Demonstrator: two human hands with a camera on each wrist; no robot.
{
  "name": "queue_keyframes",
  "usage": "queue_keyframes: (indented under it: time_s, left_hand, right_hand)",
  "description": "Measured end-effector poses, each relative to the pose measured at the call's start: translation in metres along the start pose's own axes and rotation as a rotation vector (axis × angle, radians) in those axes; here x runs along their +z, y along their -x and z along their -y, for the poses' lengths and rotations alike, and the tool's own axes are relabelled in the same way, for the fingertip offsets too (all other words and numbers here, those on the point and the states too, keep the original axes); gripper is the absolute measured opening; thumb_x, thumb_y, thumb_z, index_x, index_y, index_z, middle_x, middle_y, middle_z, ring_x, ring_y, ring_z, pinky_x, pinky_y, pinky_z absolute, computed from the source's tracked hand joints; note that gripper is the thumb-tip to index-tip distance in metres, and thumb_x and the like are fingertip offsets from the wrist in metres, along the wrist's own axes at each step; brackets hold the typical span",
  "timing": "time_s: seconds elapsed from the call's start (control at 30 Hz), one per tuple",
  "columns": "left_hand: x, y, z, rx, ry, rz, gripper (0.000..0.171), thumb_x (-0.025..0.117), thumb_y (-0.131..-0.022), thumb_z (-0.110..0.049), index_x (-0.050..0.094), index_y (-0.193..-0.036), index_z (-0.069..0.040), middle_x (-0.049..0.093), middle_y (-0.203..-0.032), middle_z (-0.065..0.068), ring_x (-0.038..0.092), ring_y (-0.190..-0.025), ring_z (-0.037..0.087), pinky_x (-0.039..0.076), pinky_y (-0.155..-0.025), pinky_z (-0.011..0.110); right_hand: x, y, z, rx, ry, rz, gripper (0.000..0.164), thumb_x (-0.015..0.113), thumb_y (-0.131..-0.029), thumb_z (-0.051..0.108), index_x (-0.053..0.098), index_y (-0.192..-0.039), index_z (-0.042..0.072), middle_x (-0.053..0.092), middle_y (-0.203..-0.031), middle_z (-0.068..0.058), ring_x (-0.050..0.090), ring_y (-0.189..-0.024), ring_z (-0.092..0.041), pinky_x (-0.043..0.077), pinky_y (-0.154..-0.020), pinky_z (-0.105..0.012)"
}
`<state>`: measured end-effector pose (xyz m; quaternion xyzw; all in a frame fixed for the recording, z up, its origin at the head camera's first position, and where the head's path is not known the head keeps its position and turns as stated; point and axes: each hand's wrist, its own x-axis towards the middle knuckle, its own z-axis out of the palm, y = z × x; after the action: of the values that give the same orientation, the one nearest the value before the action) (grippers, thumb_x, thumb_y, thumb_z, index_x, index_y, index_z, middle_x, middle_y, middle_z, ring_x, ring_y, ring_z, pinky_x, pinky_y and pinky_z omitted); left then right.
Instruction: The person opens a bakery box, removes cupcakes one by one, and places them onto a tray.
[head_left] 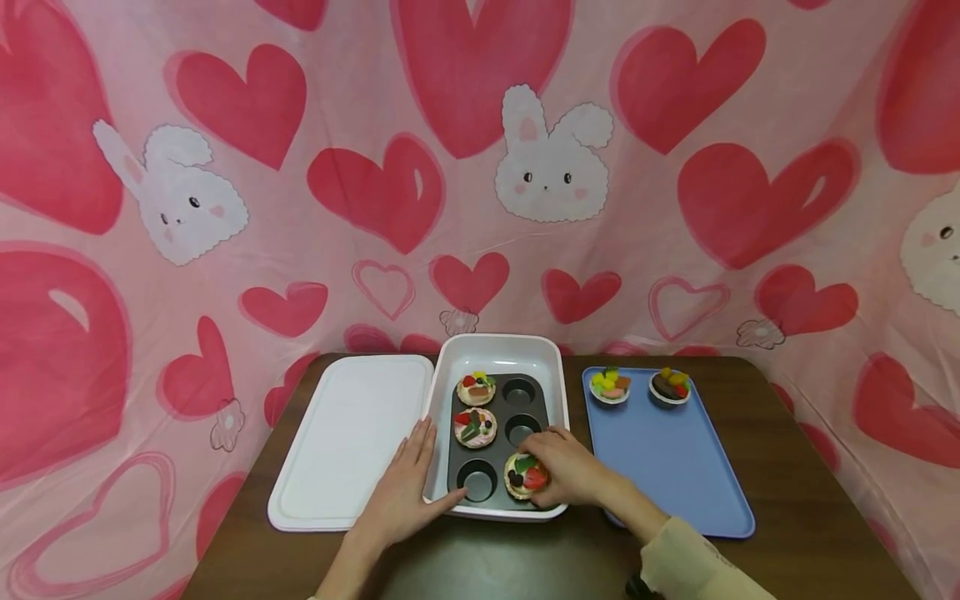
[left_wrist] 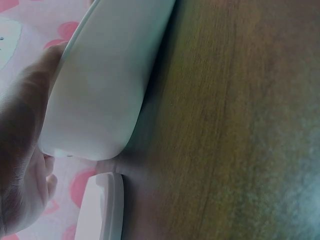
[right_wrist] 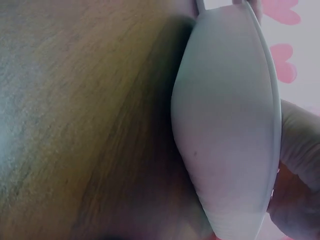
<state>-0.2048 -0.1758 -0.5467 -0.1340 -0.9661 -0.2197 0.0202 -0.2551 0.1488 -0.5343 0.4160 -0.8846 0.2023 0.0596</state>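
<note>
A dark muffin pan (head_left: 495,454) lies inside a deep white bin (head_left: 498,346). My right hand (head_left: 573,467) grips a toy fruit tart (head_left: 519,481) topped with strawberry and dark berries, at the pan's front right cup. Whether it sits fully in the cup is hidden. Two more tarts fill the left column: a rear one (head_left: 476,390) and a middle one (head_left: 475,428). My left hand (head_left: 408,492) rests along the bin's left front corner, fingers straight and thumb over the front rim. In both wrist views the bin's outer wall (left_wrist: 100,80) blocks the pan and tarts.
Left of the bin lies a white lid (head_left: 352,442). On the right, a blue tray (head_left: 667,467) carries a fruit-topped cup (head_left: 609,387) and a chocolate-looking one (head_left: 669,388) along its far edge. Behind the brown table (head_left: 810,500) hangs a pink heart-patterned cloth (head_left: 465,225).
</note>
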Motion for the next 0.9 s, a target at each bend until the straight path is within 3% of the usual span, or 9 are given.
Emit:
queue_keyframes:
  time_s: [0.03,0.13,0.27,0.4,0.6,0.77,0.9]
  left_hand:
    - [0.0,0.0,0.0,0.002,-0.003,-0.002,0.121,0.067,-0.089,-0.082,0.029,-0.173,-0.004,0.02,-0.185,0.013,0.023,-0.172,0.035,0.028,-0.138,0.057]
    - [0.001,0.0,0.0,0.006,-0.005,0.0,0.121,0.068,-0.089,-0.081,0.028,-0.173,-0.004,0.019,-0.185,0.014,0.022,-0.173,0.035,0.027,-0.139,0.057]
    - [0.0,-0.001,-0.001,0.007,0.007,0.006,0.12,0.069,-0.09,-0.079,0.028,-0.174,-0.003,0.019,-0.186,0.014,0.021,-0.173,0.035,0.026,-0.139,0.057]
    - [-0.002,-0.001,-0.001,0.004,0.012,0.011,0.12,0.07,-0.089,-0.077,0.028,-0.173,-0.004,0.019,-0.186,0.014,0.021,-0.173,0.035,0.027,-0.139,0.058]
    - [-0.001,0.002,0.0,0.005,0.003,0.013,0.12,0.07,-0.09,-0.079,0.029,-0.173,-0.003,0.02,-0.185,0.015,0.023,-0.172,0.036,0.028,-0.138,0.058]
    - [0.001,0.002,0.001,0.01,-0.003,0.003,0.12,0.07,-0.089,-0.079,0.03,-0.173,-0.003,0.021,-0.185,0.016,0.024,-0.172,0.036,0.029,-0.138,0.058]
    - [0.0,0.002,0.0,0.014,-0.006,-0.003,0.12,0.07,-0.089,-0.079,0.03,-0.172,-0.002,0.022,-0.185,0.016,0.024,-0.172,0.036,0.029,-0.138,0.058]
  right_hand:
    - [0.006,0.001,-0.007,-0.043,0.001,-0.015,0.061,0.097,-0.073,0.036,0.069,-0.122,0.014,0.073,-0.116,-0.001,0.068,-0.112,-0.024,0.051,-0.112,-0.054]
    - [0.006,0.002,-0.007,-0.058,-0.025,-0.017,0.065,0.098,-0.072,0.031,0.066,-0.126,0.011,0.072,-0.117,-0.003,0.069,-0.108,-0.023,0.056,-0.105,-0.045]
    - [-0.009,-0.001,0.006,0.036,-0.113,0.028,0.069,0.098,-0.069,0.019,0.065,-0.129,0.008,0.073,-0.114,-0.003,0.069,-0.101,-0.018,0.062,-0.093,-0.039]
    - [-0.013,-0.002,0.007,0.119,-0.218,0.048,0.069,0.096,-0.072,0.013,0.061,-0.131,0.01,0.072,-0.115,-0.001,0.066,-0.1,-0.011,0.061,-0.089,-0.03]
    - [-0.016,-0.004,0.01,0.159,-0.295,0.07,0.068,0.093,-0.074,0.007,0.057,-0.131,0.014,0.072,-0.114,-0.001,0.065,-0.098,-0.007,0.06,-0.084,-0.023]
    - [-0.017,-0.004,0.008,0.179,-0.374,0.002,0.067,0.093,-0.077,0.009,0.057,-0.133,0.013,0.071,-0.118,-0.003,0.066,-0.102,-0.009,0.061,-0.089,-0.025]
    - [-0.018,-0.005,0.004,0.197,-0.5,-0.064,0.067,0.095,-0.079,0.01,0.059,-0.135,0.012,0.073,-0.124,-0.008,0.068,-0.107,-0.011,0.061,-0.094,-0.024]
